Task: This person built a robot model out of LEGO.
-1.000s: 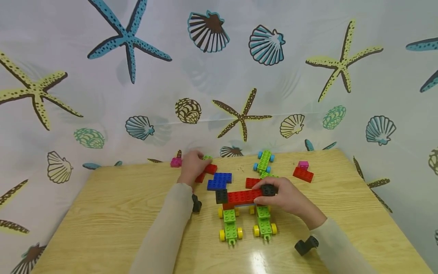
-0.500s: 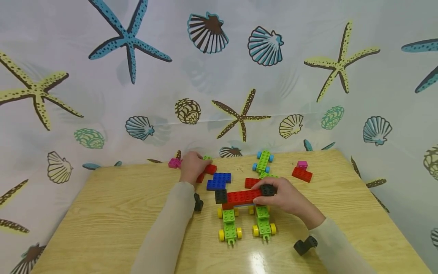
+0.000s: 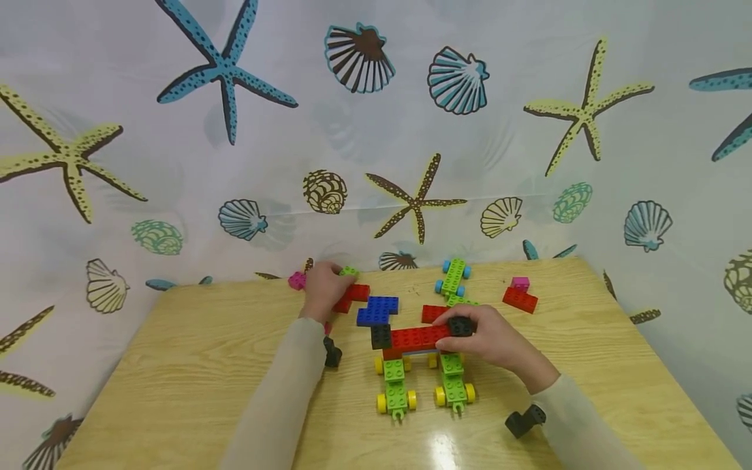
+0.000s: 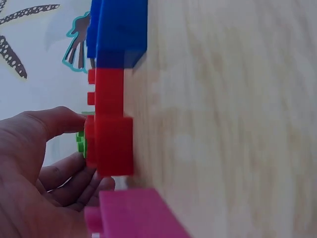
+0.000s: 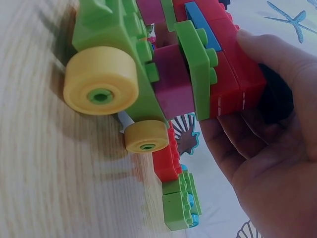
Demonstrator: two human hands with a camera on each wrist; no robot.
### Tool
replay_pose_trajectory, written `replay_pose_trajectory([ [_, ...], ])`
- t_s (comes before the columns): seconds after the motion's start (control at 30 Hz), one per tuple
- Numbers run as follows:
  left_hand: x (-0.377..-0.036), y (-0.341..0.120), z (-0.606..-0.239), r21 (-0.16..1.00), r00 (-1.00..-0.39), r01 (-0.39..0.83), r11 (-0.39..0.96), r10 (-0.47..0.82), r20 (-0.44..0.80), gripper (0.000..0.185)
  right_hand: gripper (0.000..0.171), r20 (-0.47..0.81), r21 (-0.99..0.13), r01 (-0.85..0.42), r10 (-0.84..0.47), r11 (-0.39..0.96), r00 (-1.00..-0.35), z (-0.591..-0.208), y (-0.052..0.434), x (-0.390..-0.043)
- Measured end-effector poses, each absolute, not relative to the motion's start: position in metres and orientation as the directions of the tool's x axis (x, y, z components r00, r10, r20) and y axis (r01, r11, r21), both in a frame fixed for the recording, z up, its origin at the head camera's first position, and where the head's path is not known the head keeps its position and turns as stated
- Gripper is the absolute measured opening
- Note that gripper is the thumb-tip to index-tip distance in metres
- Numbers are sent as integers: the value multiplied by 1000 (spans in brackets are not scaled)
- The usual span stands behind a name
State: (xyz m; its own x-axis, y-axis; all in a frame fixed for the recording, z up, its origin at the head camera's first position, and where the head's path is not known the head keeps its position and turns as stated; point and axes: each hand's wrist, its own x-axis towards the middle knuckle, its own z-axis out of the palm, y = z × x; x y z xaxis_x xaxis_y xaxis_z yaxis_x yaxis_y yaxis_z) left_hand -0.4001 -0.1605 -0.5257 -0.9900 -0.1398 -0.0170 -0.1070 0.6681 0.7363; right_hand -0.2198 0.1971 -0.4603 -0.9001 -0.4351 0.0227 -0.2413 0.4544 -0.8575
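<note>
My left hand (image 3: 325, 290) reaches to the back of the table. Its thumb and fingers pinch a green toy brick (image 3: 349, 271), partly hidden behind a red brick (image 4: 115, 146) in the left wrist view. With my right hand (image 3: 490, 336) I grip the right end of a built toy-brick vehicle (image 3: 418, 337), at a black brick (image 3: 461, 326). The vehicle has a red beam across two green wheeled bases (image 3: 395, 385) with yellow wheels. In the right wrist view, the thumb lies on the red beam and the fingers curl under it.
Blue bricks (image 3: 377, 311) lie between the hands. A pink brick (image 3: 297, 281) is left of the left hand. Black pieces lie near the left sleeve (image 3: 331, 353) and right sleeve (image 3: 525, 421). A green blue-wheeled base (image 3: 454, 277) and red brick (image 3: 519, 299) stand farther back. Patterned cloth hangs behind.
My left hand has shifted slightly left, and the green brick and nearby red bricks have moved a little left too. The pink brick has also slid left. My right hand stays on the vehicle.
</note>
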Motion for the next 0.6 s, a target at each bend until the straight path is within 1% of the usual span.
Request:
replay_pose_trajectory([
  [0.07,-385,-159,-509,763,-990,-93,639,-140,-4,49,32,22,-861,-240,-438,449,-899,-459,197,-219],
  [0.1,-382,-159,-506,775,-990,-80,627,-142,12,48,32,20,-864,-237,-440,443,-898,-458,196,-219],
  [0.2,-359,-148,-477,789,-988,-68,611,-150,30,47,32,9,-871,-220,-433,440,-901,-458,196,-219],
  [0.3,-348,-150,-467,787,-989,-3,617,-118,89,47,32,8,-868,-219,-430,445,-903,-458,196,-219],
  [0.43,-325,-154,-451,792,-988,116,600,-13,154,43,32,12,-863,-226,-429,452,-903,-459,194,-222],
  [0.6,-288,-155,-427,836,-968,246,491,169,186,39,32,12,-854,-230,-424,466,-905,-458,186,-226],
])
